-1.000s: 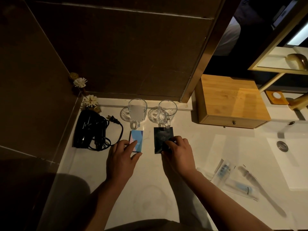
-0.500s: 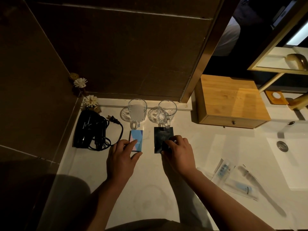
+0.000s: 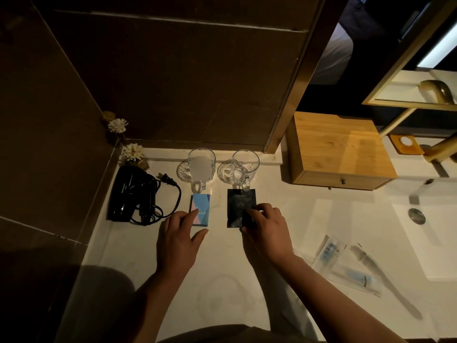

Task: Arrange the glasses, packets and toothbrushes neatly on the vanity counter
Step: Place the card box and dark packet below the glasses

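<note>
The right hand (image 3: pixel 265 227) covers the near corner of a flat black packet (image 3: pixel 240 209), fingertips pinching it. The left hand (image 3: pixel 179 240) rests loosely spread on a glossy blue packet (image 3: pixel 200 211). Both lie before two clear handled glasses (image 3: pixel 200 165). Plastic-wrapped toothbrushes (image 3: pixel 351 267) blur together on the pale counter (image 3: pixel 222 280).

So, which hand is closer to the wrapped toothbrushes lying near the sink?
The right hand. It rests on the black packet, with the wrapped toothbrushes on the counter off to its right. The left hand touches the blue packet, farther left.
</note>
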Demonstrator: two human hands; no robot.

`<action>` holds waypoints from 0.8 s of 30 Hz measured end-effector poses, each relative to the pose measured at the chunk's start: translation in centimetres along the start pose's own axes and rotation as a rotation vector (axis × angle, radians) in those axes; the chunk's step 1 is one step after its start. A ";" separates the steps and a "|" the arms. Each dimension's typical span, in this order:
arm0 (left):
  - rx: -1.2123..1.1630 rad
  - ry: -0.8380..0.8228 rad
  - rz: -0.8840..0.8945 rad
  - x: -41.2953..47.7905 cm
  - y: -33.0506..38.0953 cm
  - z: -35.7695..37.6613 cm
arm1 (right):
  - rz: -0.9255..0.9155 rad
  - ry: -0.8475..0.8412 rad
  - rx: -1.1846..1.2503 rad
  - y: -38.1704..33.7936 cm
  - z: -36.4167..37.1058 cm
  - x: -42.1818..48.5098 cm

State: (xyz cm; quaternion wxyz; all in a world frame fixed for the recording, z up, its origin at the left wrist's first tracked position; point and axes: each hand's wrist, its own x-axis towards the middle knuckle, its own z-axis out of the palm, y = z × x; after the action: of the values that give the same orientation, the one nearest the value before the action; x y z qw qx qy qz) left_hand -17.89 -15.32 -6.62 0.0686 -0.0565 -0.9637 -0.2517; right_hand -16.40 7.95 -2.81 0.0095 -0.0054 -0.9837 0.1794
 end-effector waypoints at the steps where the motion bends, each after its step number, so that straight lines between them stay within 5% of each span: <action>1: -0.004 -0.002 -0.002 -0.1 0.0 -0.1 | -0.006 -0.001 -0.003 0.1 0.0 0.0; 19: -0.107 -0.020 -0.133 -0.9 0.6 -0.9 | 0.020 0.094 0.165 2.4 -3.3 -3.7; 24: -0.143 -0.136 -0.013 -4.0 4.9 -0.7 | 0.258 0.191 0.234 6.9 -6.5 -7.3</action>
State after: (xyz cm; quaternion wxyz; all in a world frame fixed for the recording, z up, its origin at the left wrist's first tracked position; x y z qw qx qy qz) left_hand -13.22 -11.74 -4.29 -0.0030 -0.0721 -0.9461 -0.3159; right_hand -8.88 16.56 0.68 0.0805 -0.1472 -0.9420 0.2907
